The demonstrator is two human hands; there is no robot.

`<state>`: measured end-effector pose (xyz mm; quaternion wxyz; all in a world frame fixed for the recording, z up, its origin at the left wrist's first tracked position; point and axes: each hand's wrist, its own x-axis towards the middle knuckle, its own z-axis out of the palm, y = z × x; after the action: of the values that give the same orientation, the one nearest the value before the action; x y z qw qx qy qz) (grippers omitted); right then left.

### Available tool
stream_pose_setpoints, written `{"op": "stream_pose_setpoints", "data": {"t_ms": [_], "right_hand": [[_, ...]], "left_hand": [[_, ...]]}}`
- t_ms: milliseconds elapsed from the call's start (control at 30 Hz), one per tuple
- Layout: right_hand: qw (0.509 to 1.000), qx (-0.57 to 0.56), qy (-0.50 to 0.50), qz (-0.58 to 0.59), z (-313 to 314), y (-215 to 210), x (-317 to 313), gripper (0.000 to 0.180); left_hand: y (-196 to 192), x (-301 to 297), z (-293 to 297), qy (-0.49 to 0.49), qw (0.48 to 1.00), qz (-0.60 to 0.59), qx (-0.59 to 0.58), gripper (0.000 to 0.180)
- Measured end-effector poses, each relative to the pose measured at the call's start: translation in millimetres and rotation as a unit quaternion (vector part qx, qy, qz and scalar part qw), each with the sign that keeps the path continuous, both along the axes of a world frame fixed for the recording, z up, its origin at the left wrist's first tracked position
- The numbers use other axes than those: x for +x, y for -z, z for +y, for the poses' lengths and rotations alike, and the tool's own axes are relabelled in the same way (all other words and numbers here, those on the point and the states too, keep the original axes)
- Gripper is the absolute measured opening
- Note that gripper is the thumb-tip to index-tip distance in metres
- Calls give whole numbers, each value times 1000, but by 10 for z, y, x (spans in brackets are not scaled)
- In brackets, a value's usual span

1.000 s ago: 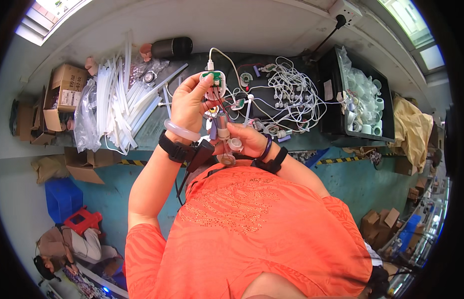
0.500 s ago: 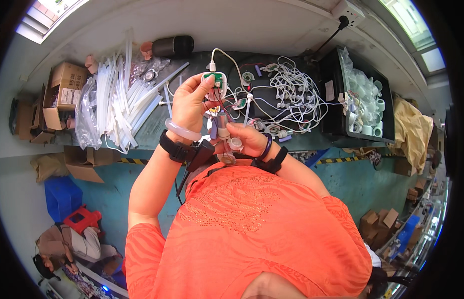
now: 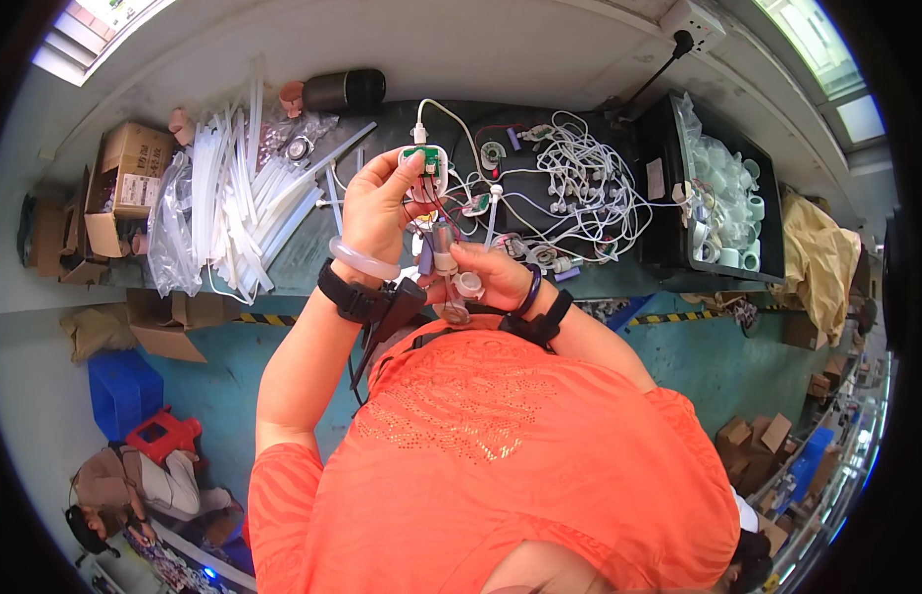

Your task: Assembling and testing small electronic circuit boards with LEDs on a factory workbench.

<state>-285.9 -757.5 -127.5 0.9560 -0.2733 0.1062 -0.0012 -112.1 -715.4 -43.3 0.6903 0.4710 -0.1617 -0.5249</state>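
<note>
A small green circuit board in a white casing is pinched between the thumb and fingers of my left hand. The plug of a white cable meets the casing's top edge. Thin dark and red wires run down from the board to a small metal cylinder, like a motor. My right hand is closed on that motor and its clear plastic fitting, close to my body. The fitting's lower end is partly hidden by fingers.
White cables lie tangled on the dark bench. Translucent plastic strips and a cardboard box are at left. A black bin of clear plastic parts stands at right. Behind is a dark cylinder. Another person sits lower left.
The board and casing have shifted very slightly left and down in my left hand. Both hands keep their grip; the rest looks the same.
</note>
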Motion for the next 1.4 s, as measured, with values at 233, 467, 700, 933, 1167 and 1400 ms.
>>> {"op": "stream_pose_setpoints", "data": {"t_ms": [233, 467, 700, 933, 1167, 1400], "right_hand": [[1000, 6, -1, 8, 18, 3, -42, 43], [1000, -2, 7, 13, 48, -30, -73, 40], [1000, 2, 14, 17, 60, -12, -112, 39], [1000, 9, 13, 21, 68, -34, -124, 36], [1000, 1, 14, 27, 65, -62, -111, 36], [999, -10, 13, 31, 62, -9, -80, 36]], "left_hand": [[-20, -42, 29, -3, 1000, -3, 1, 14], [-13, -92, 46, -11, 1000, 4, -2, 14], [1, -123, 47, -12, 1000, 9, -5, 14], [-16, -141, 50, -16, 1000, 9, -4, 14], [9, -116, 53, -7, 1000, 5, -7, 14], [-29, -114, 46, 5, 1000, -9, -8, 16]]}}
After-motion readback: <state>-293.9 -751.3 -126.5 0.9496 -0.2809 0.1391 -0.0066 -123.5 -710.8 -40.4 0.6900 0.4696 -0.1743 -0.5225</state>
